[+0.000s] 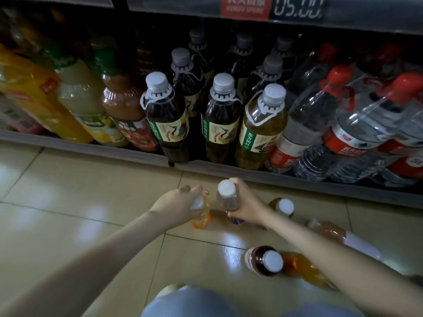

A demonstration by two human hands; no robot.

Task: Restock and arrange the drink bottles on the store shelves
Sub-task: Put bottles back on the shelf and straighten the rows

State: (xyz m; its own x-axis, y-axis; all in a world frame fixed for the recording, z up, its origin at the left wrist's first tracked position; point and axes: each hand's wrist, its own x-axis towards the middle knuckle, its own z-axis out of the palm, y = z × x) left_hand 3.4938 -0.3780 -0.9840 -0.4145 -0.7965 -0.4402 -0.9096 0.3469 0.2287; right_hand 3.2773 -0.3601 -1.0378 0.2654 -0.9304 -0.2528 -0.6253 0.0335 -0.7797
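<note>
On the tiled floor in front of the bottom shelf, my left hand [177, 203] grips the top of a small orange drink bottle [201, 217] that stands on the floor. My right hand [246, 203] holds a small white-capped bottle of dark purple drink [229, 200] by its side, right next to the orange one. Three more small bottles are on the floor to the right: an amber one [282, 207] standing, a dark one [264, 259] standing, a pinkish one [329, 231] lying down behind my right forearm.
The bottom shelf [297, 181] holds large tea bottles [219, 120] in the middle, juice bottles [84, 106] on the left and red-capped water bottles [348, 124] on the right. A price strip [297, 6] runs above. My knees in light jeans [190, 303] are at the lower edge.
</note>
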